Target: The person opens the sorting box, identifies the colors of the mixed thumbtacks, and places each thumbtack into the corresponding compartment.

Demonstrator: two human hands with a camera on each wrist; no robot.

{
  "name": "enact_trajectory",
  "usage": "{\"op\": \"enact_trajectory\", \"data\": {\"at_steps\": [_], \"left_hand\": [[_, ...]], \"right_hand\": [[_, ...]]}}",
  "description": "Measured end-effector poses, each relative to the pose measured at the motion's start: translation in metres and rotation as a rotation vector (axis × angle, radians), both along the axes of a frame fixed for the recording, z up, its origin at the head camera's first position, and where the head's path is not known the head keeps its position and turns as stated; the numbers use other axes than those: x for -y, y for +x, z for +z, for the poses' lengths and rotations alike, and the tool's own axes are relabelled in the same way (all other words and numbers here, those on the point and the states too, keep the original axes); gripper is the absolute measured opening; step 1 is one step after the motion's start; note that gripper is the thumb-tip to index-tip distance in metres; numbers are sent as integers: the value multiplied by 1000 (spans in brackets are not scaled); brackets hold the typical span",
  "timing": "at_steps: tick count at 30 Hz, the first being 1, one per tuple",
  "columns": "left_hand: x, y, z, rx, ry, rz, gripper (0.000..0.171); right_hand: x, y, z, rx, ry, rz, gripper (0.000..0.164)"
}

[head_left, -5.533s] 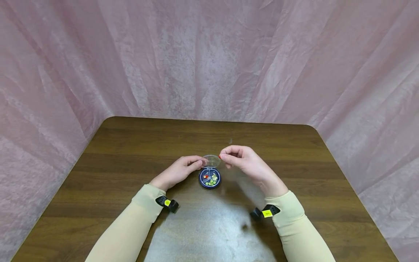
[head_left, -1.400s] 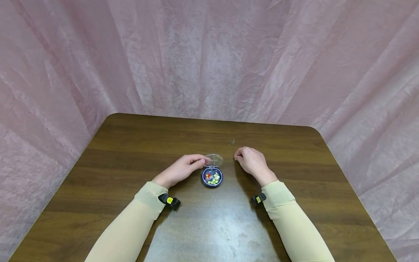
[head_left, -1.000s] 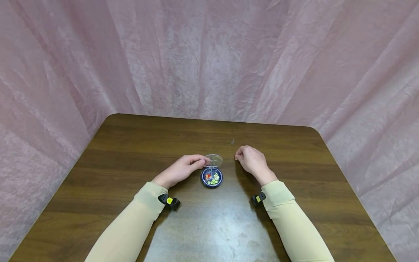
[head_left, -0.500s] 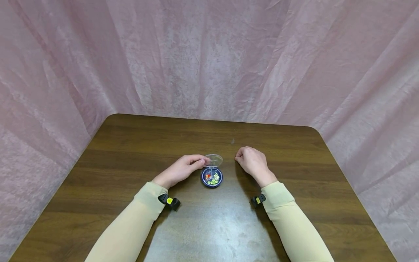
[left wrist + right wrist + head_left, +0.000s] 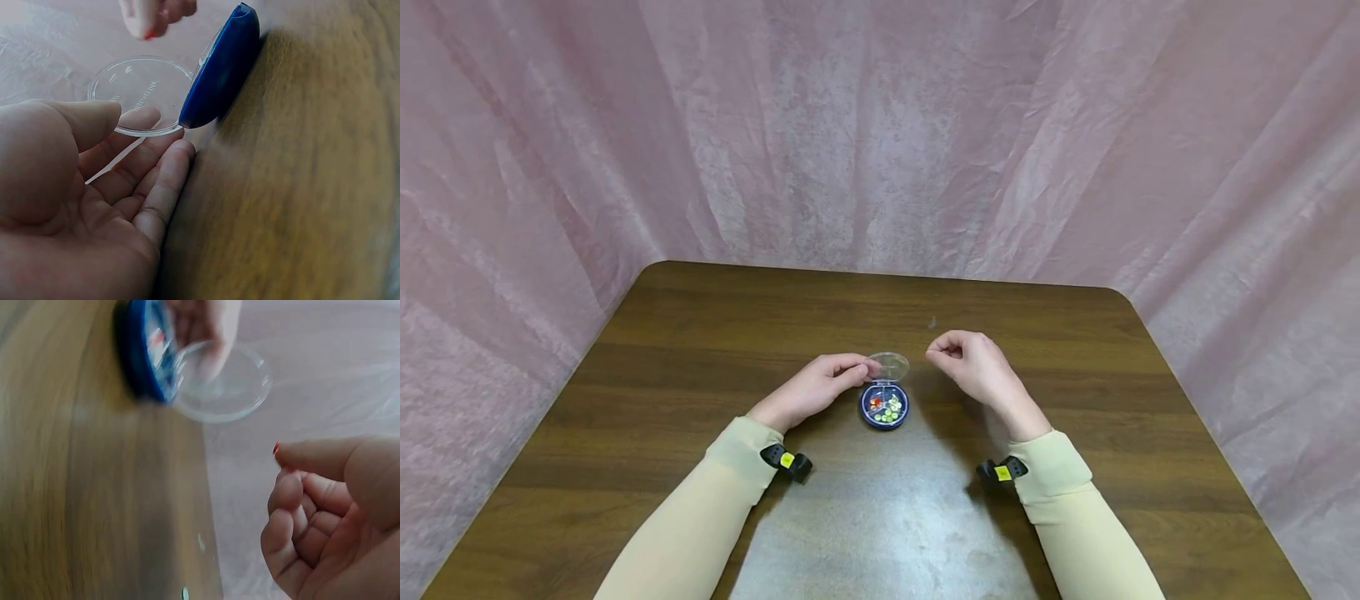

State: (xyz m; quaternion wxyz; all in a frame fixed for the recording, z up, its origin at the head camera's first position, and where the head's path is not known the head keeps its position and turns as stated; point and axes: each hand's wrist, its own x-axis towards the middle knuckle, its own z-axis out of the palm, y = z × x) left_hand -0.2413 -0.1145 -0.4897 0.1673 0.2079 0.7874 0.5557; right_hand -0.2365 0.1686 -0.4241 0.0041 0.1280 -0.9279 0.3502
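Note:
A round blue pill case with inner dividers lies on the table, its clear lid raised. Several small red pieces sit in its left compartment; several yellow-green ones fill others. My left hand pinches the lid's left edge between thumb and fingers, seen close in the left wrist view. Right of the lid, above the table, my right hand pinches a small shiny red piece at the thumb tip. Its exact kind is too small to tell.
Beneath everything is a brown wooden table, with pink curtains hanging behind and beside it. Low in the right wrist view, a small green piece and a pale speck appear by the tabletop.
After staying low at the right of the case, my right hand has risen and shifted left toward the lid. My left hand keeps its hold; more red shows in the case than 5.5 s ago.

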Motion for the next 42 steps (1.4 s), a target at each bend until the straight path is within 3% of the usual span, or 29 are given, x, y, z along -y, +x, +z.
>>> {"op": "enact_trajectory", "data": {"at_steps": [5, 12, 18, 36, 42], "left_hand": [[1, -1, 0, 7, 32, -6, 33], [-1, -2, 0, 11, 29, -3, 33], [-1, -1, 1, 12, 30, -6, 33], [1, -1, 2, 10, 29, -5, 33], [1, 0, 2, 14, 38, -6, 31]], "right_hand": [[7, 11, 12, 143, -261, 100, 29], [12, 28, 29, 268, -435, 213, 32], [15, 36, 37, 265, -446, 300, 28], [21, 45, 43, 259, -459, 372, 22], [30, 50, 38, 281, -465, 414, 21]]}}
